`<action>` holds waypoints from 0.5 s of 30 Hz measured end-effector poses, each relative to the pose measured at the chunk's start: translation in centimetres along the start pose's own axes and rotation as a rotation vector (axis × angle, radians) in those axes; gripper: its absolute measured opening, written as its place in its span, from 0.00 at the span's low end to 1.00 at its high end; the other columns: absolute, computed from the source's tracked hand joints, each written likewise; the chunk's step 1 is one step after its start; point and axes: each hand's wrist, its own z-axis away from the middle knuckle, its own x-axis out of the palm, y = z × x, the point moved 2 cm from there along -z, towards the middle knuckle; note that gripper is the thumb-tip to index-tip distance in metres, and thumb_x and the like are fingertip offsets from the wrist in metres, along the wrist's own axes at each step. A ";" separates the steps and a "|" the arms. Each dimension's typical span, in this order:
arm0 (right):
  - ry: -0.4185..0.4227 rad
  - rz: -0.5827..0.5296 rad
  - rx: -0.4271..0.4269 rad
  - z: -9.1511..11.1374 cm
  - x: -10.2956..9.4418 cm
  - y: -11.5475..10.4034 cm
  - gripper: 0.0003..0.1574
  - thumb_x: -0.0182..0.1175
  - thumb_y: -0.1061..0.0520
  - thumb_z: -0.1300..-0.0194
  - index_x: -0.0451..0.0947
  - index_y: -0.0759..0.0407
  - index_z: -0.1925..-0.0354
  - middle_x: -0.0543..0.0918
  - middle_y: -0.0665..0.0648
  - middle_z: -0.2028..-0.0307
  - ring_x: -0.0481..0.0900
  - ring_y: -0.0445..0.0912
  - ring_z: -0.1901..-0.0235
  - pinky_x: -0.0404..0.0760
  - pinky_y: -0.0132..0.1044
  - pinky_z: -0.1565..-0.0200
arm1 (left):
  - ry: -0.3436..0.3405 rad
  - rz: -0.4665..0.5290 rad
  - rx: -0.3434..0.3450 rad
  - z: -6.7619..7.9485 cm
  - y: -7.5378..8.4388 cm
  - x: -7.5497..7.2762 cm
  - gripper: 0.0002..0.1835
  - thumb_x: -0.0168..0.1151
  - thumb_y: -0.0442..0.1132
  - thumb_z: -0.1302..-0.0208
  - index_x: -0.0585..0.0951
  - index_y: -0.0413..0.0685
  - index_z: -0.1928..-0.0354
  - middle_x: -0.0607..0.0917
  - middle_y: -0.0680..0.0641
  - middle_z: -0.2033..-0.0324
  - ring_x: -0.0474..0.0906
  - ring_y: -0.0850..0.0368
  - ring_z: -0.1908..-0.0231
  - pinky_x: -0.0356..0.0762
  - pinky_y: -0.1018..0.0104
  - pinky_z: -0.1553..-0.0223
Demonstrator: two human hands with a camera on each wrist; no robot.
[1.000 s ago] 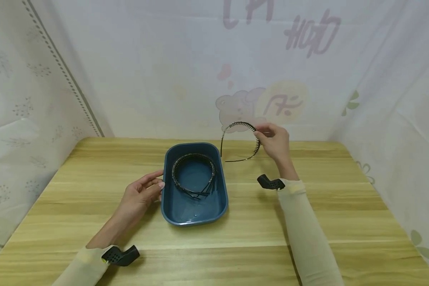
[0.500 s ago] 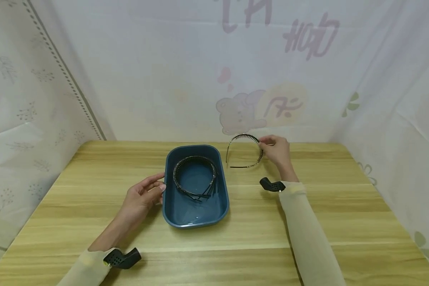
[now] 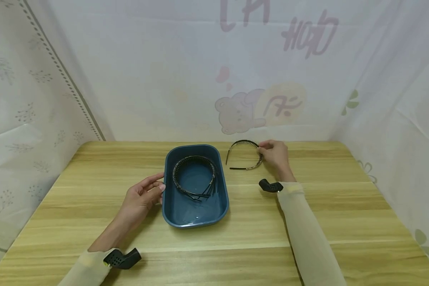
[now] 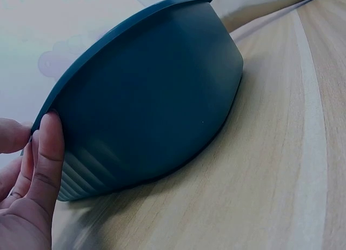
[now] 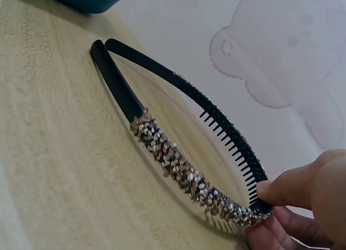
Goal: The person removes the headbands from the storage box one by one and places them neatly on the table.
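Note:
With thumb and fingers, my right hand point(image 3: 276, 155) pinches one side of a black toothed headband point(image 3: 256, 166). Brown and silvery beads cover part of this headband point(image 5: 178, 166) in the right wrist view. It is low over the wood, its two ends pointing left, towards a blue plastic tray point(image 3: 194, 218). Inside the tray several similar dark headbands point(image 3: 176, 180) lie nested together. My left hand point(image 3: 140, 198) touches the tray's left side near the rim. The left wrist view shows the thumb point(image 4: 50, 147) against the outer wall just under the rim.
Everything rests on a light wooden table point(image 3: 250, 254). A white printed cloth point(image 3: 157, 79) hangs behind it and along both sides. Each wrist carries a small black camera mount point(image 3: 271, 186).
My right hand has lowered the headband from above the table's back edge to near the wood, right of the tray. The left hand keeps its place at the tray.

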 end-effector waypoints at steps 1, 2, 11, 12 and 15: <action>0.004 0.010 -0.005 0.0 0.0 0.0 0.11 0.64 0.54 0.40 0.82 0.56 0.59 0.81 0.56 0.63 0.77 0.47 0.66 0.78 0.32 0.68 | 0.001 0.000 0.000 0.0 0.0 0.0 0.29 0.59 0.37 0.35 0.64 0.38 0.35 0.80 0.51 0.62 0.77 0.61 0.69 0.80 0.71 0.67; 0.003 -0.002 0.001 0.0 0.0 0.1 0.11 0.64 0.54 0.39 0.82 0.56 0.59 0.81 0.56 0.63 0.77 0.47 0.66 0.78 0.32 0.69 | 0.002 0.001 0.000 0.0 0.0 0.0 0.29 0.59 0.37 0.35 0.65 0.38 0.35 0.80 0.51 0.62 0.77 0.61 0.69 0.80 0.71 0.67; -0.057 0.105 -0.007 0.1 -0.5 -0.6 0.11 0.61 0.52 0.37 0.81 0.54 0.58 0.82 0.56 0.61 0.77 0.48 0.62 0.77 0.38 0.61 | 0.001 0.001 0.003 -0.1 -0.1 -0.1 0.28 0.59 0.37 0.35 0.65 0.39 0.35 0.80 0.51 0.63 0.77 0.61 0.69 0.80 0.71 0.67; -0.061 0.130 -0.015 0.0 -0.5 -0.7 0.11 0.61 0.51 0.37 0.82 0.54 0.58 0.83 0.56 0.60 0.78 0.48 0.61 0.77 0.39 0.59 | 0.001 0.001 0.003 -0.1 -0.1 -0.1 0.28 0.59 0.37 0.35 0.65 0.39 0.35 0.80 0.51 0.63 0.77 0.61 0.69 0.80 0.71 0.67; -0.081 0.183 -0.039 -0.2 -0.6 -0.9 0.13 0.60 0.50 0.37 0.82 0.53 0.57 0.83 0.55 0.59 0.78 0.49 0.58 0.76 0.41 0.55 | 0.004 0.000 0.002 -0.1 -0.1 -0.1 0.28 0.59 0.37 0.35 0.65 0.39 0.35 0.80 0.51 0.63 0.78 0.61 0.69 0.80 0.71 0.67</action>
